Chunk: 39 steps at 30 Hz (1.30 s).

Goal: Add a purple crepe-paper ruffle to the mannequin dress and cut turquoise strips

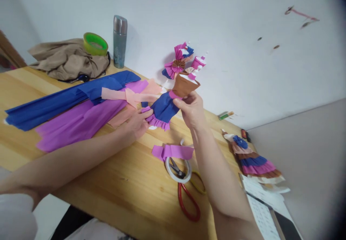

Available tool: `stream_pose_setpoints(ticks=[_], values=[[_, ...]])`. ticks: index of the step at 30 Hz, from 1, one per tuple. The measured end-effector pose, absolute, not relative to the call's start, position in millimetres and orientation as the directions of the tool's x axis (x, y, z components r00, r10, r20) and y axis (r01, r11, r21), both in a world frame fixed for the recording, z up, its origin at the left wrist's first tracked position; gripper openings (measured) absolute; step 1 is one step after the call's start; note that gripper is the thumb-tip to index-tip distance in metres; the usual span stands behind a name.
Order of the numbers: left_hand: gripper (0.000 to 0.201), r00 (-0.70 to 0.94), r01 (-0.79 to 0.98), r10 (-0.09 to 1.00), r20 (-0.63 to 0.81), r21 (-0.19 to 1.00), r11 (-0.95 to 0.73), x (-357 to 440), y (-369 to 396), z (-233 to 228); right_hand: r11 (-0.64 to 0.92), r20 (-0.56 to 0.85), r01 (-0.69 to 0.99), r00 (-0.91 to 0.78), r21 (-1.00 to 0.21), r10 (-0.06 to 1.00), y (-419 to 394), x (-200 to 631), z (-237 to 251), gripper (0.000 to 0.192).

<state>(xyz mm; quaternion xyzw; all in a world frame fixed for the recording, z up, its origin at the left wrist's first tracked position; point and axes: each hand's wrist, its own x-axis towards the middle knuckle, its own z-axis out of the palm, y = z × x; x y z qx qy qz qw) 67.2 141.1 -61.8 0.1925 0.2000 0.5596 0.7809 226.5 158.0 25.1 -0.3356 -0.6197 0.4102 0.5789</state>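
Note:
Between my two hands is a small paper dress [165, 107] with a brown top, a pink waistband, a blue skirt and a purple ruffled hem. My right hand [191, 108] pinches it at the waist, thumb on the front. At the lower hem, my left hand [141, 121] grips the purple ruffle between thumb and fingers. Below the dress lies a purple crepe paper strip [173, 152]. A white roll of tape [167, 170] rests over the blades of the scissors [186, 200], which have one red and one yellow handle loop.
Blue crepe paper [72, 97], purple crepe paper [86, 121] and peach strips [116, 94] spread over the left of the table. Behind stand a flask [119, 43], brown cloth [67, 61] and green tape roll [95, 44]. A finished-looking layered paper dress [254, 157] and papers [262, 211] lie right.

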Motion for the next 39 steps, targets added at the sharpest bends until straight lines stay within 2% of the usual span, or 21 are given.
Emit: stream_pose_setpoints(ticks=[2, 9, 15, 23, 29, 33, 39], values=[[0.023, 0.305, -0.789, 0.946, -0.113, 0.527, 0.317, 64, 137, -62, 0.411, 0.418, -0.085, -0.100, -0.908, 0.903, 155, 237, 24, 0.042], [0.029, 0.388, -0.727, 0.919, -0.071, 0.589, 0.353, 59, 118, -50, 0.386, 0.406, -0.187, -0.080, -0.903, 0.910, 128, 255, 31, 0.040], [0.029, 0.464, -0.631, 0.884, -0.058, 0.678, 0.376, 59, 112, -43, 0.373, 0.392, -0.204, -0.061, -0.905, 0.918, 120, 261, 29, 0.038], [0.025, 0.524, -0.554, 0.848, -0.081, 0.723, 0.412, 55, 116, -43, 0.332, 0.355, -0.223, -0.071, -0.917, 0.932, 117, 265, 21, 0.036], [0.028, 0.505, -0.520, 0.851, -0.142, 0.737, 0.432, 56, 112, -38, 0.309, 0.330, -0.184, -0.099, -0.933, 0.939, 117, 265, 21, 0.045], [0.029, 0.474, -0.548, 0.866, -0.161, 0.715, 0.433, 58, 110, -38, 0.340, 0.362, -0.182, -0.103, -0.923, 0.927, 115, 265, 20, 0.038], [0.020, 0.427, -0.606, 0.893, -0.144, 0.687, 0.401, 60, 106, -39, 0.352, 0.376, -0.197, -0.105, -0.915, 0.920, 114, 266, 17, 0.032]])
